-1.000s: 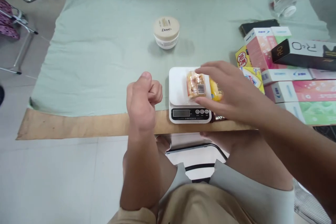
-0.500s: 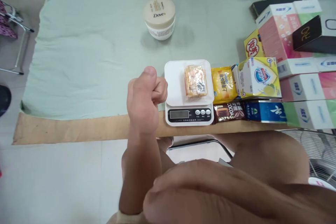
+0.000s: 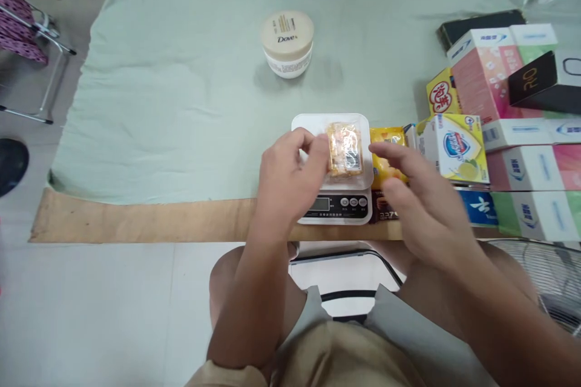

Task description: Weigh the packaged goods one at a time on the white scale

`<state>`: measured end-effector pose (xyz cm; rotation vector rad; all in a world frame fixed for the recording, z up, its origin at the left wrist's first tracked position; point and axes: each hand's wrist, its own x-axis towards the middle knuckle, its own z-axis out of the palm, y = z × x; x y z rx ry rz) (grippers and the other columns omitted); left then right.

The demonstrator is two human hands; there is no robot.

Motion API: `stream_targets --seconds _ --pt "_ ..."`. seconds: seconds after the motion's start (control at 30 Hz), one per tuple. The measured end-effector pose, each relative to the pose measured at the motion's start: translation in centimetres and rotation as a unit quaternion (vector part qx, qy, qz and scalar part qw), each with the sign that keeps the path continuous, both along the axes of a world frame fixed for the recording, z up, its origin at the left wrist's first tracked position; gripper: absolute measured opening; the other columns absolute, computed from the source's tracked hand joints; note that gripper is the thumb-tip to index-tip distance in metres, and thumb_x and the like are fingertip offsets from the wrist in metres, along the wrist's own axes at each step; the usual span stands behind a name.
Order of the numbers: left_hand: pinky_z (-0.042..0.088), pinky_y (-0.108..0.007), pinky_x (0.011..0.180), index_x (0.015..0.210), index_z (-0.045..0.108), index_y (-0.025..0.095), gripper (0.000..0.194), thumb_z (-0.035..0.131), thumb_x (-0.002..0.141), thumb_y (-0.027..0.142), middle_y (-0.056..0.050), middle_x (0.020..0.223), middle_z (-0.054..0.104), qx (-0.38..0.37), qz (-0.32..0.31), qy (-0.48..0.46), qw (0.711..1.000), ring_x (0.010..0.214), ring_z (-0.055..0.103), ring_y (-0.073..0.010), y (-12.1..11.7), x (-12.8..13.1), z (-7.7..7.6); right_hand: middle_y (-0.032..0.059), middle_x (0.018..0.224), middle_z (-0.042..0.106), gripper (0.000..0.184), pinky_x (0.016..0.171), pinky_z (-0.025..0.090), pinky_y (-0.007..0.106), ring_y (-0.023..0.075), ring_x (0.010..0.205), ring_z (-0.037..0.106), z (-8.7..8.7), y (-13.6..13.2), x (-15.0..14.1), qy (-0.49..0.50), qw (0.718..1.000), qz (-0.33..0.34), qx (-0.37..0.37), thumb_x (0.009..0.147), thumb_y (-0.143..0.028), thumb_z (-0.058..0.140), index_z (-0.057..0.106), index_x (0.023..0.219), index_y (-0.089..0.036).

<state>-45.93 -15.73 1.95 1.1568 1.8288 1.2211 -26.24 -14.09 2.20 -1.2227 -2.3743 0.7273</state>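
A: Where are your hands, and what is between them?

B: From my remote feed, my left hand [image 3: 288, 175] is at the left side of a clear-wrapped snack packet [image 3: 342, 148], thumb and forefinger almost together; I can't tell whether they pinch the wrapper. My right hand [image 3: 429, 208] is loosely open on the other side, forefinger extended, apart from the packet. The packet lies on the white plate of a small kitchen scale [image 3: 313, 122], at the near edge of the cloth-covered counter [image 3: 181, 103].

A: Which step is that?

B: I judge it a two-handed approach to the packet. The next move calls for light fingertips on both sides, without leaning on the plate.

A: What can you read?

B: "Dove", on the lid of a cream-and-white jar [image 3: 287, 42] beyond the scale. The packet carries a barcode [image 3: 353, 160]; glare hides its other print. To the right, a black box [image 3: 535, 81] has gold letters resembling "RO", turned sideways. A yellow-and-white box [image 3: 460, 151] bears a blue shield logo, too blurred for me. The scale's display [image 3: 323, 204] shows no figures I can make out.
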Motion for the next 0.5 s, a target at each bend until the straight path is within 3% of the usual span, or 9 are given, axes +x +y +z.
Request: stream_targets --seconds 0.1,0.2,0.37,0.5 --pt "0.048 -0.038 0.088 0.089 0.068 0.022 0.014 0.061 0.094 0.033 -0.004 0.095 0.075 -0.052 -0.038 0.13 0.989 0.092 0.063 -0.0219 0.4 0.9 -0.4 0.0162 0.148 0.063 0.054 0.117 0.046 0.065 0.0383 0.142 0.056 -1.4 0.9 -1.6 0.014 0.999 -0.041 -0.011 0.103 -0.05 0.042 0.054 0.148 -0.023" --pt "0.051 -0.039 0.092 0.096 0.069 0.022 0.013 0.065 0.093 0.034 -0.006 0.102 0.077 -0.065 -0.039 0.129 0.989 0.096 0.066 -0.0232 0.3 1.1 -0.4 0.0159 0.154 0.059 0.059 0.121 0.041 0.067 0.0384 0.149 0.05 -1.7 0.0 -2.3 0.037 0.999 -0.025 -0.019 0.102 -0.051 0.042 0.05 0.152 -0.023" --pt "0.055 -0.027 0.074 0.105 0.066 0.023 0.018 0.071 0.092 0.035 -0.003 0.113 0.072 -0.001 0.075 -0.054 0.996 0.085 0.069 -0.0141 -1.1 -1.3 0.2 0.0131 0.162 0.053 0.059 0.127 0.036 0.061 0.0327 0.155 0.045 -0.5 -1.1 -4.9 0.08 0.995 0.041 -0.038 0.102 -0.045 0.04 0.046 0.156 -0.022" --pt "0.054 -0.026 0.071 0.104 0.064 0.022 0.018 0.069 0.096 0.037 -0.004 0.114 0.071 -0.015 0.174 -0.037 0.984 0.082 0.069 -0.013 -2.2 -4.4 -0.6 0.0124 0.16 0.055 0.052 0.128 0.036 0.062 0.033 0.158 0.041 0.0 -1.3 -6.0 0.04 0.997 0.049 -0.039 0.103 -0.044 0.04 0.052 0.149 -0.023"
